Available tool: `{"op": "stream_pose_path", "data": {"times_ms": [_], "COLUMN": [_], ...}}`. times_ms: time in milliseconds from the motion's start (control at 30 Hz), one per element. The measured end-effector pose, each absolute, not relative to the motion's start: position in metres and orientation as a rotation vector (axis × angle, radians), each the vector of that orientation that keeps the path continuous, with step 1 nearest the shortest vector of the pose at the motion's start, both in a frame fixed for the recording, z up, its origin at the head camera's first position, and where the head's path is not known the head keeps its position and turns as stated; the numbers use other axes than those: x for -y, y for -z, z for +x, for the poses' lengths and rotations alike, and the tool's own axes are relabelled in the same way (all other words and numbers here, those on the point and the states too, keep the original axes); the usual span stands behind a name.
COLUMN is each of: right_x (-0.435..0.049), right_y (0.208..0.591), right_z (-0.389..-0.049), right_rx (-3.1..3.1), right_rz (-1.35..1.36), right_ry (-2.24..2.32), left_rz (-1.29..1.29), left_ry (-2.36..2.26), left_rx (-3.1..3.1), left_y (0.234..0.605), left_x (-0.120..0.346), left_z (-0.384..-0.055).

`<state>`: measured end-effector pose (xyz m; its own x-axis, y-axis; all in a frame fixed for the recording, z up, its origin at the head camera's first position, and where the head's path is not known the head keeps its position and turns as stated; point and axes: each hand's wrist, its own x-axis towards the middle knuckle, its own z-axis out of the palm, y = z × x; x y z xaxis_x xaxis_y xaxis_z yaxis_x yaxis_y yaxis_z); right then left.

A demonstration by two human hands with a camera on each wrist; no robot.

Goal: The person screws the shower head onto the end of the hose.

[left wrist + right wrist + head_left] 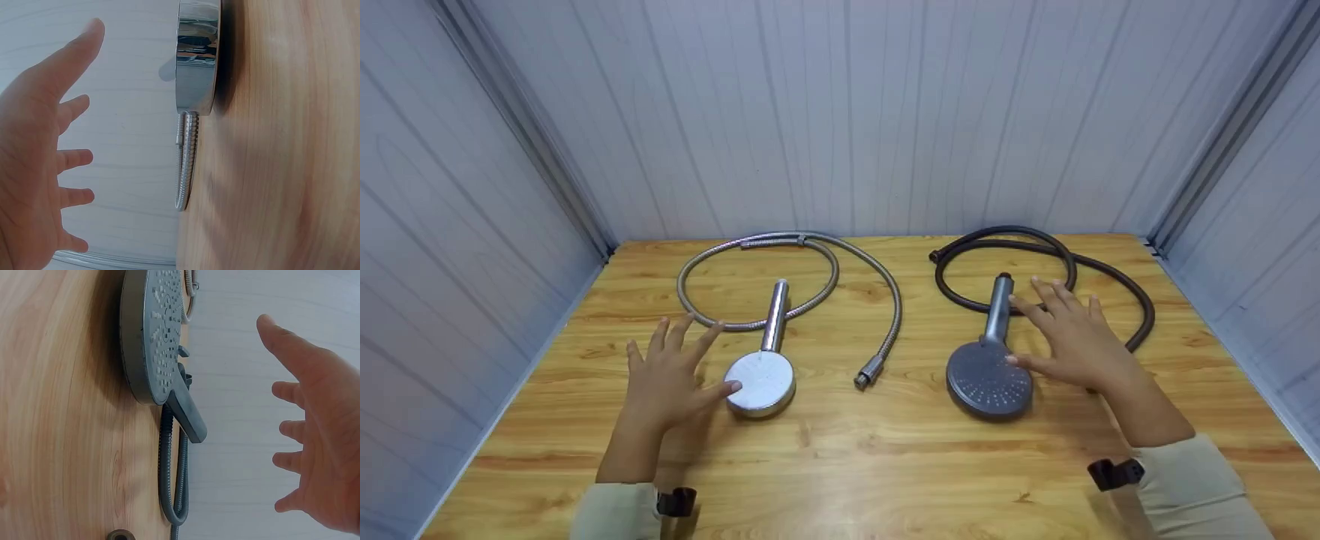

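Observation:
Fingers spread, my left hand [664,382] hovers above the table at the left of a chrome shower head [760,382] with a white face. The thumb overlaps its rim in the head view, but the left wrist view shows the hand [34,152] apart from the chrome head [197,62]. My right hand [1076,341], also spread and holding nothing, hovers to the right of a dark grey shower head [988,386]. A gap separates that hand [326,433] from the grey head [163,337] in the right wrist view. Both shower heads lie face up, handles pointing away.
A silver metal hose [896,300] loops behind the chrome shower head, its end fitting [868,373] lying between the two heads. Behind the grey one curls a dark hose [1144,304], partly hidden by my right hand. White panel walls [840,120] border the wooden table [840,472].

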<state>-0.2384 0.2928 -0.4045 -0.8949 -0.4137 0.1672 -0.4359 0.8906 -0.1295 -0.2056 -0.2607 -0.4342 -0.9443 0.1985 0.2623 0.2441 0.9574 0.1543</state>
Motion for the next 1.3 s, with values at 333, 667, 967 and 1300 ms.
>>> {"op": "stream_pose_path", "data": {"times_ms": [333, 667, 967, 1300], "right_x": [-0.289, -0.286, -0.286, -0.280], "right_y": [0.403, 0.404, 0.409, 0.404], "right_z": [-0.237, -0.237, -0.238, -0.236], "right_rx": [2.931, 2.901, 2.810, 2.833], "right_rz": [0.676, 0.714, 0.817, 0.828], "right_ry": [-0.313, -0.352, -0.382, -0.452], "left_rz": [-0.336, -0.373, -0.418, -0.443], "left_ry": [0.294, 0.361, 0.400, 0.540], "left_rx": [2.854, 2.801, 2.760, 2.732], "left_y": [0.432, 0.434, 0.435, 0.430], "left_x": [0.259, 0.257, 0.255, 0.251], "left_z": [-0.205, -0.206, -0.206, -0.205]}}
